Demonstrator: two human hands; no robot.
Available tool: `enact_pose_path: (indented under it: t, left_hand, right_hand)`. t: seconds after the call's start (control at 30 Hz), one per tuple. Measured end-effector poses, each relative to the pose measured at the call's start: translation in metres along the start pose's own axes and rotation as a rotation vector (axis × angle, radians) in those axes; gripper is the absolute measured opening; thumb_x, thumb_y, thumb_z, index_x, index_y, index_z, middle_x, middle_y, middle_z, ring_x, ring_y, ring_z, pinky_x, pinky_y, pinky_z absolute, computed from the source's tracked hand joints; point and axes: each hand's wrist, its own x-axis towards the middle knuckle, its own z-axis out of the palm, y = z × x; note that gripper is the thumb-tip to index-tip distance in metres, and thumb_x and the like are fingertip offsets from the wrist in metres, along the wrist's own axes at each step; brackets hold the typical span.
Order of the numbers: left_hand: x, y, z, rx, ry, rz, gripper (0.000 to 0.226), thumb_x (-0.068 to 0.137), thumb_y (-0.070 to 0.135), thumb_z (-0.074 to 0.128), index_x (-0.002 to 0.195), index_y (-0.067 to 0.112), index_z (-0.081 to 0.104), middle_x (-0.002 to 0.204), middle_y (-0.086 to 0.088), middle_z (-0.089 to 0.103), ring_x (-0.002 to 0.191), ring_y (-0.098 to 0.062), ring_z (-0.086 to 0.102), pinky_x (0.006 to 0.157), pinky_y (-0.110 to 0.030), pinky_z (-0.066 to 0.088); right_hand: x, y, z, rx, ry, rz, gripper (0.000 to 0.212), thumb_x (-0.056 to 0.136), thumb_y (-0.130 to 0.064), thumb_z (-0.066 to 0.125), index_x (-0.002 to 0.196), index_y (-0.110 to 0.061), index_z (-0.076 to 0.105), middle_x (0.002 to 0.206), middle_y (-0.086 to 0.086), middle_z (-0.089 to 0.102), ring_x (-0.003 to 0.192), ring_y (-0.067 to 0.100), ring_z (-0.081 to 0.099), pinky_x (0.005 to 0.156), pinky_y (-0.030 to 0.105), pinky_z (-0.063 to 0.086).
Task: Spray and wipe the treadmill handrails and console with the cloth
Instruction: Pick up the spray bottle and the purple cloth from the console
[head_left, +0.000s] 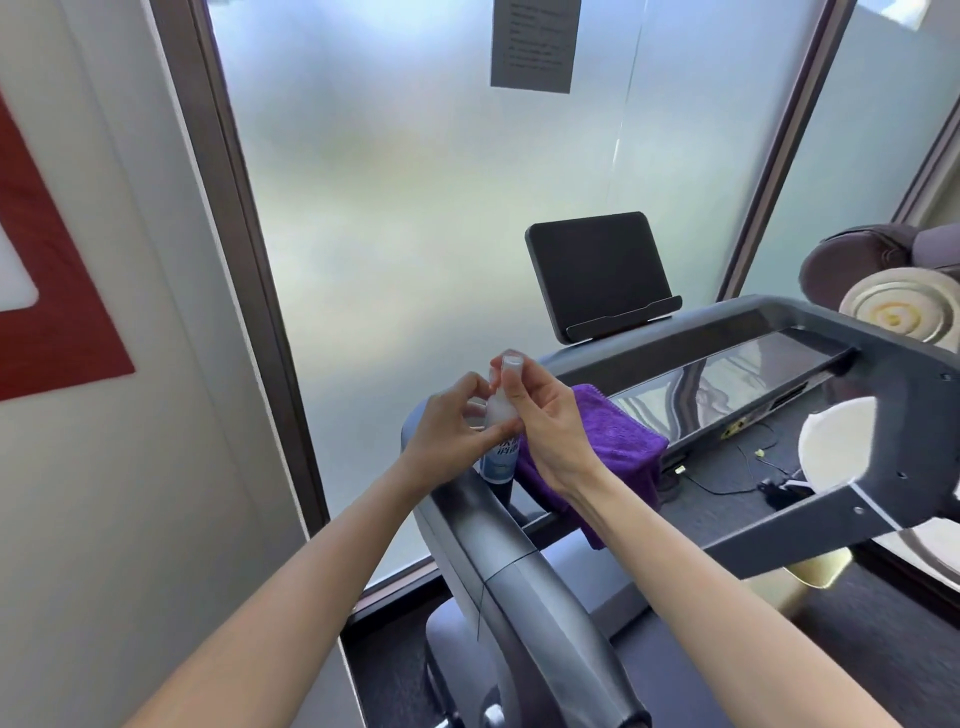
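forearms: both bare and reaching in from the bottom edge, meeting over the front end of the handrail
handrail (511, 566): chunky grey one running from bottom centre up to the console corner, right under both hands
left hand (447, 434): fingers curled round the lower body of the spray bottle, thumb and fingertips pinching it about midway
spray bottle (500, 415): small and clear with a blue label, held upright between the two hands just above the handrail, base close to the rail; can't tell if it actually touches
right hand (553, 431): fingers pinching the clear cap (511, 364) at the top of the bottle; can't tell if the cap is seated or lifted
cloth (618, 447): purple microfibre, draped over the left end of the console, one part hanging down the near edge, partly behind the right hand and wrist
console (727, 384): grey frame with a glossy dark panel that's catching reflections, runs off to the right
cables (727, 480): thin black wires and a plug lying on the dark surface below the console
tablet holder (597, 275): dark blank screen on a stand, sits on the far side of the console
window (415, 208): frosted glass behind everything, with a paper notice (535, 44) stuck up top
wall (104, 312): on the left, white with a red shape on it
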Motion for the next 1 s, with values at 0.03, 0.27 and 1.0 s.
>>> enact_pose_path:
  t: [0.03,0.27,1.0]
  left_hand:
    - [0.001,0.000,0.000,-0.004,-0.002,0.000,0.029,0.080,0.009,0.078,0.095,0.002,0.054,0.091,-0.015,0.069,0.089,-0.030,0.070,0.073,-0.042,0.059]
    - [0.003,0.002,0.000,-0.025,-0.008,0.006,0.029,0.080,0.009,0.077,0.094,0.003,0.053,0.093,-0.007,0.066,0.085,-0.021,0.069,0.074,-0.043,0.059]
    - [-0.003,0.015,-0.016,-0.288,0.105,-0.116,0.019,0.080,0.008,0.076,0.094,0.011,0.063,0.096,-0.004,0.070,0.088,-0.016,0.068,0.081,-0.031,0.055]
  right_hand:
    - [0.000,0.001,0.002,0.019,0.003,-0.004,0.027,0.085,-0.037,0.061,0.099,-0.014,0.064,0.085,-0.012,0.066,0.086,0.007,0.063,0.080,0.024,0.054]
    - [0.001,0.000,0.010,0.051,0.022,-0.027,0.044,0.078,-0.048,0.064,0.098,-0.009,0.062,0.085,-0.002,0.061,0.091,0.024,0.058,0.091,0.049,0.052]
    - [0.028,-0.055,-0.034,0.049,-0.037,0.062,0.024,0.086,-0.013,0.069,0.110,-0.017,0.070,0.089,-0.003,0.062,0.076,0.006,0.064,0.084,0.022,0.055]
